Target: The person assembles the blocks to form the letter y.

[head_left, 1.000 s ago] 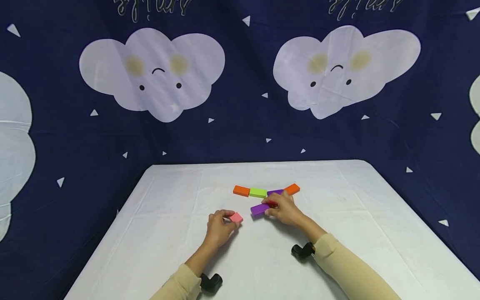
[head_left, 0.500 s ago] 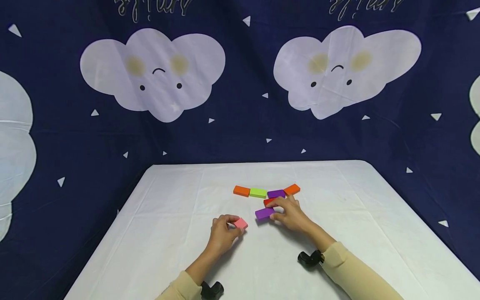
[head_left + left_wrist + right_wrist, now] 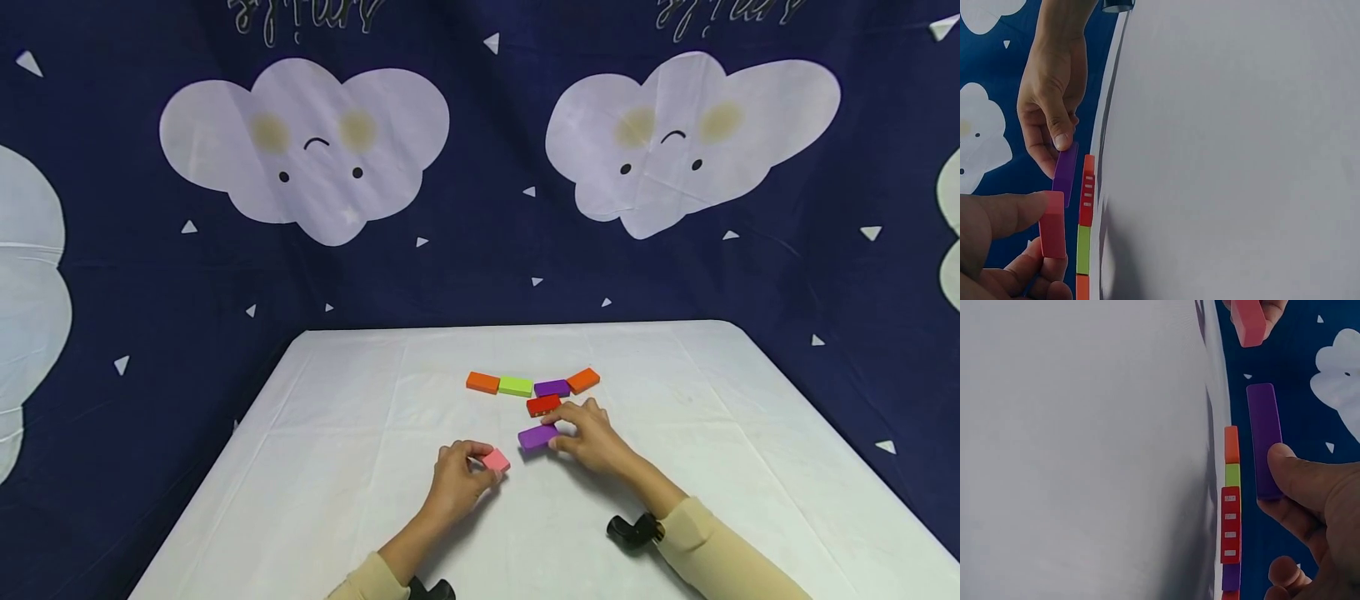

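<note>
Thumb and fingers of my left hand [image 3: 456, 485] pinch a small pink block [image 3: 496, 460] above the table, close to its middle. To the right, my right hand [image 3: 594, 439] holds a purple block [image 3: 536, 437] by its right end, with the thumb on one face in the right wrist view. Just beyond that hand lies a red block [image 3: 543, 406], with pale marks along its side. The pink and purple blocks are apart, with a short gap between them. The left wrist view shows the pink block [image 3: 1053, 225] between thumb and fingers.
Behind the red block, a bent row runs from an orange block [image 3: 482, 382] through a lime green block [image 3: 516, 386] and a second purple block [image 3: 552, 388] to another orange block [image 3: 583, 380]. A white cloth covers the table [image 3: 360, 500]; a dark blue curtain [image 3: 495, 283] hangs behind.
Both hands have shifted toward the person and slightly right, carrying the pink and purple blocks. The red block, mostly covered by the right hand a second ago, now shows on the table.
</note>
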`<state>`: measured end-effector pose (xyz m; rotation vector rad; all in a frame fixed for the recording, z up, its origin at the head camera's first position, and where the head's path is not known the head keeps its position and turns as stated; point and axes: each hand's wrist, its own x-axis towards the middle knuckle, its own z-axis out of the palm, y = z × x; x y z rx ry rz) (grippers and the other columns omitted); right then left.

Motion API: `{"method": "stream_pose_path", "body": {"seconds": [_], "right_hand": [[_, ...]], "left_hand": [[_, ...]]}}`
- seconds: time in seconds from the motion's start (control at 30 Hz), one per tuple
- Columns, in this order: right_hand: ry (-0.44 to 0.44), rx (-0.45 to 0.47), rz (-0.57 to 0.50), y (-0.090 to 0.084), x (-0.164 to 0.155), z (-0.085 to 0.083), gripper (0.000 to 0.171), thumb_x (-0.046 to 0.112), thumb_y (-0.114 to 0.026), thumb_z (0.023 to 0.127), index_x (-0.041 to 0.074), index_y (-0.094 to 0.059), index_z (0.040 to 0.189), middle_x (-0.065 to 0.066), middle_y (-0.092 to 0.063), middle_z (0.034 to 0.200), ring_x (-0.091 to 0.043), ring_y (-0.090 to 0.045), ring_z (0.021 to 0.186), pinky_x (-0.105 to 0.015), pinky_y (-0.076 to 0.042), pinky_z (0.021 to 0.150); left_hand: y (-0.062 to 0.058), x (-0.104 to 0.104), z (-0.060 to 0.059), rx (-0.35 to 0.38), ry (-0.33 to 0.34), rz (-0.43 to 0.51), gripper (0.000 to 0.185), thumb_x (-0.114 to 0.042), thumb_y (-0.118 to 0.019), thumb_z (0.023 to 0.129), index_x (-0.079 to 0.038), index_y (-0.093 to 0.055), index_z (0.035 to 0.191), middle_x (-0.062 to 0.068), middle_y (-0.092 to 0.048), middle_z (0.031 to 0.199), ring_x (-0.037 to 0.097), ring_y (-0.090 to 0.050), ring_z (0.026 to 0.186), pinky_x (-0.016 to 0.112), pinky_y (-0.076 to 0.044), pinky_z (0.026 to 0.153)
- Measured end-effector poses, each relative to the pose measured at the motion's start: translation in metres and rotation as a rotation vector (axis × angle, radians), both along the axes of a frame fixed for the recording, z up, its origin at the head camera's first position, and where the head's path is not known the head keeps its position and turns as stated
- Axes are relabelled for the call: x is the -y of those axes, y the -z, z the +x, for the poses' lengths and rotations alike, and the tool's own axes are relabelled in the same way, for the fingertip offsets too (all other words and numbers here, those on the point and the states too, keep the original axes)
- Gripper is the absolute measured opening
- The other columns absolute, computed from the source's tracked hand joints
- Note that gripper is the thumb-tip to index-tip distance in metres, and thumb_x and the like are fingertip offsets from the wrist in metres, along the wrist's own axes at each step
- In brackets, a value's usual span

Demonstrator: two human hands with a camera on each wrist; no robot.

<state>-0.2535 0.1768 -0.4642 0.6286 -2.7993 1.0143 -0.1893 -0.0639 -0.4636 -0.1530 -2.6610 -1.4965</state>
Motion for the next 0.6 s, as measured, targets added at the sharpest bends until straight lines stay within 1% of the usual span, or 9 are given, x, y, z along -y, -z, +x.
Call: {"method": "stream_pose_path", "body": {"seconds": [0.13, 0.33, 0.6], "right_hand": [[-0.004, -0.011, -0.003, 0.001, -0.002, 0.003, 0.030, 0.020, -0.075, 0.076, 0.028, -0.068, 0.104, 0.004, -0.067, 0.114, -0.015, -0.035, 0.088, -0.030, -0.024, 0.074], [-0.022, -0.064, -0.014, 0.004, -0.005, 0.008, 0.029, 0.019, -0.076, 0.075, 0.027, -0.069, 0.102, 0.006, -0.069, 0.107, -0.013, -0.035, 0.084, -0.029, -0.023, 0.073], [-0.032, -0.018, -0.014, 0.005, -0.009, 0.012, 0.030, 0.020, -0.075, 0.076, 0.027, -0.068, 0.104, 0.008, -0.069, 0.108, -0.014, -0.037, 0.086, -0.030, -0.024, 0.074]], "left_hand": [[0.000, -0.002, 0.003, 0.010, 0.008, 0.005, 0.031, -0.011, -0.077, 0.070, -0.007, -0.068, 0.099, 0.004, -0.063, 0.090, 0.018, -0.044, 0.085, 0.023, -0.031, 0.068], [0.000, -0.006, 0.007, 0.014, 0.015, 0.001, 0.030, -0.011, -0.078, 0.070, -0.007, -0.068, 0.098, 0.004, -0.062, 0.089, 0.016, -0.041, 0.083, 0.023, -0.030, 0.067], [0.003, -0.009, 0.010, 0.009, 0.036, -0.006, 0.031, -0.013, -0.078, 0.069, -0.007, -0.068, 0.098, 0.004, -0.060, 0.086, 0.014, -0.040, 0.082, 0.024, -0.029, 0.067]]}}
